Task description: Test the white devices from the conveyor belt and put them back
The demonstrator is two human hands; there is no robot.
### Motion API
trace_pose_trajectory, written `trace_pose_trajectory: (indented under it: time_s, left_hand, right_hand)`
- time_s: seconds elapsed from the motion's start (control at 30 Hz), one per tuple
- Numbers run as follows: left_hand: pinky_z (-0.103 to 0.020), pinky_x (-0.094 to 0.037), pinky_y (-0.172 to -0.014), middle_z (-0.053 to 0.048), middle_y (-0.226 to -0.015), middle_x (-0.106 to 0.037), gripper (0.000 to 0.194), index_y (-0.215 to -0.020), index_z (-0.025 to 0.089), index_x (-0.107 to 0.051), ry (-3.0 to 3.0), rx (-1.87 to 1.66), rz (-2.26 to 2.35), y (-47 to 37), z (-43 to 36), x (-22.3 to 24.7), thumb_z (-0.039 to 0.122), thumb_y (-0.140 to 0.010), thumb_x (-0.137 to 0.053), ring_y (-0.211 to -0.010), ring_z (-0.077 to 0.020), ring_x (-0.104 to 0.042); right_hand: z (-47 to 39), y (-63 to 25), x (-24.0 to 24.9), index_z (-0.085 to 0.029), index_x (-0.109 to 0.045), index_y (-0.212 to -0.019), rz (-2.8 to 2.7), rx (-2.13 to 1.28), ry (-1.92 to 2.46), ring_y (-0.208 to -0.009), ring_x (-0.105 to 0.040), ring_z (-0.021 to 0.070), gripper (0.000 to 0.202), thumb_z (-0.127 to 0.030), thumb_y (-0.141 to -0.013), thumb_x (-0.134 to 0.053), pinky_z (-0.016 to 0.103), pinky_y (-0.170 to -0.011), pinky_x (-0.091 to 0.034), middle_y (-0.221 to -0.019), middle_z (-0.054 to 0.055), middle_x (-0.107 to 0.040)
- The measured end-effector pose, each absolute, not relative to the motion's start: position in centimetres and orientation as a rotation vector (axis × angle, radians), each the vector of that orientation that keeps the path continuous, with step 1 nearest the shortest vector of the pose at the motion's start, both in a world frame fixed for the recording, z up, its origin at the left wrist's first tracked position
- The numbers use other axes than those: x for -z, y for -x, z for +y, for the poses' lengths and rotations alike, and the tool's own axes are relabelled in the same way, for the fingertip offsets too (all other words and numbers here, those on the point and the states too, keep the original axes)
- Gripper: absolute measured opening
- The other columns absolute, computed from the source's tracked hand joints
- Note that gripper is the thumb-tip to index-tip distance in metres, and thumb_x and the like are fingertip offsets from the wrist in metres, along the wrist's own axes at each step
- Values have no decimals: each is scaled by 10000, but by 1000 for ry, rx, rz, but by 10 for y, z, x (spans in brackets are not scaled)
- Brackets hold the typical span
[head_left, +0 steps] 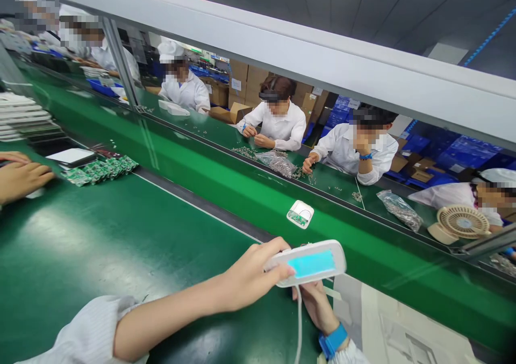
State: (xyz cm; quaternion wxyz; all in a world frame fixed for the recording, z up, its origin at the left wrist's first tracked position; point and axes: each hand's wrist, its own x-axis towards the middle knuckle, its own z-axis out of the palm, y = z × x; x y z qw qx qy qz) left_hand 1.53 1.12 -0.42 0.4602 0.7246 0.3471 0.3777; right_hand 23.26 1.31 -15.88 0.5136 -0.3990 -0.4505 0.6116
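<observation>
My left hand [258, 272] grips the near end of a white, rounded plastic device [341, 259], its thumb on the face beside a bright light-blue rectangle. The device is held tilted above the green work surface. From its lower edge a white cable [299, 326] hangs down. Behind and below the device is my right hand [316, 302], with a blue wristband [334, 341]. The device covers most of its fingers, so their grip cannot be made out.
On the bright green belt [250, 197] lies an open white case [300, 214] with a circuit board inside. Green circuit boards [102, 170] are piled at left, near a co-worker's hand [26, 176]. Several people sit across, beside bags of small parts [278, 162] and a fan [463, 221].
</observation>
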Motion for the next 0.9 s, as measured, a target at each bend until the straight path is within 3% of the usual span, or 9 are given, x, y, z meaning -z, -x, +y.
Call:
trace_pose_trajectory:
  time_s: [0.17,0.47,0.63,0.8,0.9]
  left_hand:
    - [-200,-332,-521,43,-671,-517,169,-872,185,-512,-1888,-678,892,-20,45,21,343,-826,-474,-616,-116,-474]
    - [-206,-383,-532,24,-721,-538,189,-839,161,-473,-1628,-787,795,-29,60,52,326,-777,-539,-662,-131,-530]
    - [-218,-399,-547,5,-698,-562,259,-812,143,-476,-1504,-858,780,-31,80,60,371,-749,-582,-645,-139,-549]
    - [-245,-416,-589,-44,-773,-603,293,-872,148,-466,-1598,-1340,1380,3,129,52,438,-829,-450,-689,-173,-578]
    - [-283,-413,-635,-56,-710,-606,298,-1005,133,-444,-2074,-1164,1914,15,154,52,369,-913,-287,-651,-190,-584]
  right_hand:
    - [16,-232,147,-129,-687,-738,-1303,-1546,1044,-393,-413,76,254,-380,-710,-663,211,-407,-278,-507,24,-610]
    - [11,-219,143,-142,-591,-607,-1435,-1388,1166,-472,-305,70,245,-341,-636,-730,223,-468,-227,-490,-63,-418]
    - [10,-218,139,-145,-550,-539,-1566,-1360,1240,-451,-260,75,345,-418,-741,-611,244,-451,-174,-448,-65,-340]
    - [8,-216,139,-139,-542,-495,-1652,-1278,1316,-469,-265,76,350,-399,-708,-643,244,-456,-180,-462,-55,-334]
    - [8,-212,142,-144,-524,-485,-1587,-1224,1314,-453,-257,71,361,-401,-711,-639,241,-446,-177,-447,-60,-330]
